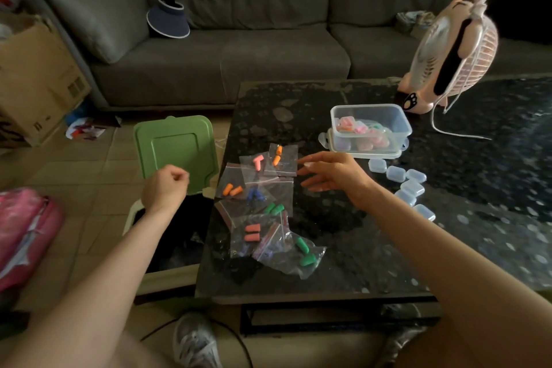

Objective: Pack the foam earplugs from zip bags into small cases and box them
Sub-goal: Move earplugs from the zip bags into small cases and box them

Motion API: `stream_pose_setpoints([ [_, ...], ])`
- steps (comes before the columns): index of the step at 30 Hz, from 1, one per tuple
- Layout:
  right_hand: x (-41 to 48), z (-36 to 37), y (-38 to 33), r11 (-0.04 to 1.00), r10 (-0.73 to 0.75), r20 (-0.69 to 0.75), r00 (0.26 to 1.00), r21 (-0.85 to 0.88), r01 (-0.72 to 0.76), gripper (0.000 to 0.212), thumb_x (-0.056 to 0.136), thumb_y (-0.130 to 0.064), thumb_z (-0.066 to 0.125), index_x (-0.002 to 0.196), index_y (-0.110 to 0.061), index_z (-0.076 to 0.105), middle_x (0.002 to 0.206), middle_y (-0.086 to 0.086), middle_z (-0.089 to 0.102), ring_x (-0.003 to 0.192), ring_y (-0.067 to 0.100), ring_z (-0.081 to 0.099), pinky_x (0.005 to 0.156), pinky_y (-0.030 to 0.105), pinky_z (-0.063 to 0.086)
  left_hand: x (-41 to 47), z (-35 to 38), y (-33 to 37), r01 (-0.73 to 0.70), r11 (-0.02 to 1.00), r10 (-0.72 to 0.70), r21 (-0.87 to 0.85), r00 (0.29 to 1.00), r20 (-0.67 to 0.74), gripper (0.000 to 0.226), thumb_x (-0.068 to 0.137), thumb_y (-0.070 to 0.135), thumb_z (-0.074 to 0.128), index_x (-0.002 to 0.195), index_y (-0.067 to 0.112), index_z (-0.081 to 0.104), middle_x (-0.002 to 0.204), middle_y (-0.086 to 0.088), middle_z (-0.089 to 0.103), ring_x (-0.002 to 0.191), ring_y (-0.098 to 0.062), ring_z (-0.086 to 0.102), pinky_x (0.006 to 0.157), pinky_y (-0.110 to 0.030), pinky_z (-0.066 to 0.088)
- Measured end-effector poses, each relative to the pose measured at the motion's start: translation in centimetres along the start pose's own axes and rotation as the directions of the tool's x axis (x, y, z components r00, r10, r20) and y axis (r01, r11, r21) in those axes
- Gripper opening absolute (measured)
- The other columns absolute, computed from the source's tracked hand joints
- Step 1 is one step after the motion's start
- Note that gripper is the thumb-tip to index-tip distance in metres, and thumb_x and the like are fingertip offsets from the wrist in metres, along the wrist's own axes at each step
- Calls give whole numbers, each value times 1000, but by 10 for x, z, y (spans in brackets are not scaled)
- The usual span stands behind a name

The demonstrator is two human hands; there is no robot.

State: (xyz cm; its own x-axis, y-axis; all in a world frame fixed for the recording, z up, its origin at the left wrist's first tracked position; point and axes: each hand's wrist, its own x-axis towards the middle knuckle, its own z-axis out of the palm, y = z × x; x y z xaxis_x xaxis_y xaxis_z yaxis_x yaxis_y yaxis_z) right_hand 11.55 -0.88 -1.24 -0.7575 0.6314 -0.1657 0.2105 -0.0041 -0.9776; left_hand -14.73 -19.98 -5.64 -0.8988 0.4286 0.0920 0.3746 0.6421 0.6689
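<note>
Furthest to the left of the clear rectangular plastic box (403, 125), off the table edge, a green square plastic lid (176, 149) stands open over a dark bin. The left hand (164, 188) hangs in front of that lid, well to the left of the box, with its fingers curled into a fist. Nothing shows inside it.

Nearer the box, to its left and towards the person, a loose heap of small clear zip bags with red seal strips (263, 206) lies on the dark speckled stone tabletop (328, 263). Each bag has a pair of foam earplugs in it: orange, pink, blue, green and coral ones can be made out. All of these appear unopened, so this is work left to do.

The right hand (334, 176) hovers just in front of the box, between it and the bags. Its fingers are spread wide and straight, pointing at the top bags, and they hold nothing. I judge it is reaching for the next bag.

The box stands open on what looks like its own lid, and part of its floor is covered with small cases tinted pink, orange and green, so some pairs appear packed. To the right of the box and nearer the person, a curved row of small translucent empty cases (409, 185) waits. Roughly, the job seems under way, perhaps near its middle, and closing the box has not been done.
</note>
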Motion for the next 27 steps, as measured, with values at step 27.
stream_pose_setpoints([
  [27, 3, -8, 12, 960, 60, -1, 998, -273, -58, 12, 92, -14, 59, 102, -15, 66, 93, 7, 70, 75, 19, 69, 67, 26, 57, -85, 43, 128, -582, 762, 216, 282, 640, 738, 28, 76, 30, 75, 96, 20, 60, 107, 0, 59, 98, -19, 58, 83, -36, 51],
])
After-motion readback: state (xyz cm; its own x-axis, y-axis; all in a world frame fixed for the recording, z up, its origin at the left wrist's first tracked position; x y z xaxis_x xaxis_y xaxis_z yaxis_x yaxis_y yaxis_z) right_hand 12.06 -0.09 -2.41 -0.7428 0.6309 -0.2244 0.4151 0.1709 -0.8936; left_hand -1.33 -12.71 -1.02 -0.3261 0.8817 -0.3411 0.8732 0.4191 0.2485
